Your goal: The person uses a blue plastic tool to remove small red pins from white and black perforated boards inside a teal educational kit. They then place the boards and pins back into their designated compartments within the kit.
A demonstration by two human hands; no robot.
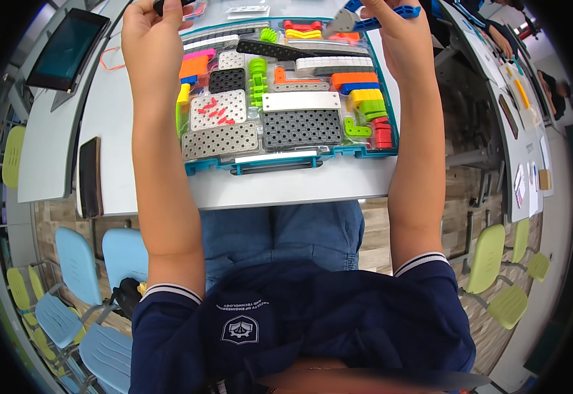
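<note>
At the top left, my left hand [152,26] is raised beyond the case, fingers pinched on a small black piece [165,6] partly cut off by the picture's edge. My right hand [398,23], at the top right, is closed round a blue and grey piece [365,22]; its rounded grey end points left over the case. Between my forearms lies an open teal case [359,152] of plastic building parts. In it are a dark grey perforated plate [301,129], a white plate [217,110] with small red pegs on it, green gears [257,82] and a long black beam [270,50].
A phone [90,177] lies at the white table's left front edge, and a dark tablet [68,49] stands farther back. Blue chairs [76,262] are at the left, green chairs [487,259] at the right. Other people [497,39] are at another table on the right.
</note>
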